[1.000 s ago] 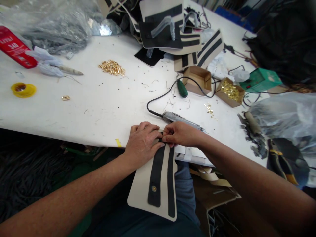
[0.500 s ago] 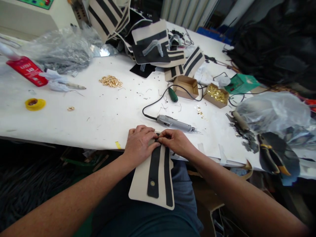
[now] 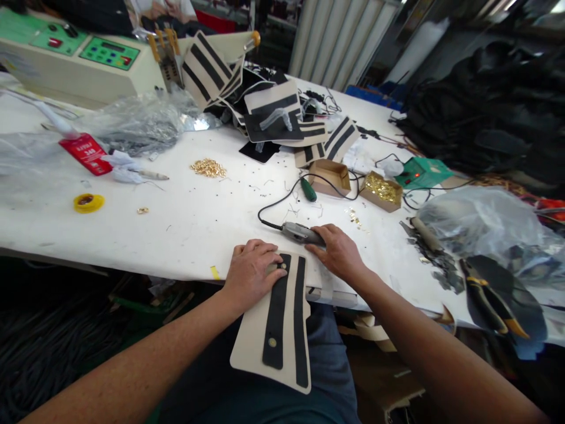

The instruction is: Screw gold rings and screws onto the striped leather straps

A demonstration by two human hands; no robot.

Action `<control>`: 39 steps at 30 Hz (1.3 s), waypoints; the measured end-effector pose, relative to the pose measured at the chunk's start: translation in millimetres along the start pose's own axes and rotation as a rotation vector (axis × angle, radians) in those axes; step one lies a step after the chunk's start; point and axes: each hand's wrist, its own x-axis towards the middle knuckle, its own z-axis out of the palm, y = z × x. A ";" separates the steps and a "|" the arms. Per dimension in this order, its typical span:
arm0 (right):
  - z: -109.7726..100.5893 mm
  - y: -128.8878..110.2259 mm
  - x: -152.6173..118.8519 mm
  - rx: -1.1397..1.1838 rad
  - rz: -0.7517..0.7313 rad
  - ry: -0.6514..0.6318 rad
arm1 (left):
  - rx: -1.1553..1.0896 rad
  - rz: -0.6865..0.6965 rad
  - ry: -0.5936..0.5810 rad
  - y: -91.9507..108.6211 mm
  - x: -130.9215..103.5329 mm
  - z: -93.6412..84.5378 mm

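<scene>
A beige panel (image 3: pixel 252 347) with two black strips lies across my lap, its upper end against the table edge. My left hand (image 3: pixel 252 272) grips its upper left part, thumb and fingers close to a small round metal disc (image 3: pixel 283 266) on the left strip. A second metal disc (image 3: pixel 272 342) sits near that strip's lower end. On the table, just beyond the panel, my right hand (image 3: pixel 338 250) closes around the front part of a grey corded electric screwdriver (image 3: pixel 296 232). The tool's tip is hidden behind the fingers.
Behind the tool are a green handle (image 3: pixel 308 189), a cardboard tray (image 3: pixel 329 171) and a box of gold pieces (image 3: pixel 382 189). Striped panels (image 3: pixel 273 109) are piled farther back. At left lie a red bottle (image 3: pixel 86 154), yellow tape (image 3: pixel 88 203) and gold parts (image 3: pixel 208 168); pliers (image 3: pixel 488 300) at right.
My right hand has left the panel's strip and moved right onto the electric screwdriver. The upper metal disc now shows. My left hand stays on the panel, and the view has tilted up.
</scene>
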 end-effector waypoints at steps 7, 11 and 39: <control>-19.0 -6.7 -1.7 0.578 0.131 0.100 | -0.007 0.008 0.016 -3.3 -1.0 2.8; -33.1 -48.3 -6.1 1.465 0.295 0.122 | 0.001 0.012 0.020 -4.9 -1.0 4.1; 8.3 -106.7 -3.0 1.241 0.067 0.415 | 0.000 -0.023 -0.011 -6.2 1.2 6.0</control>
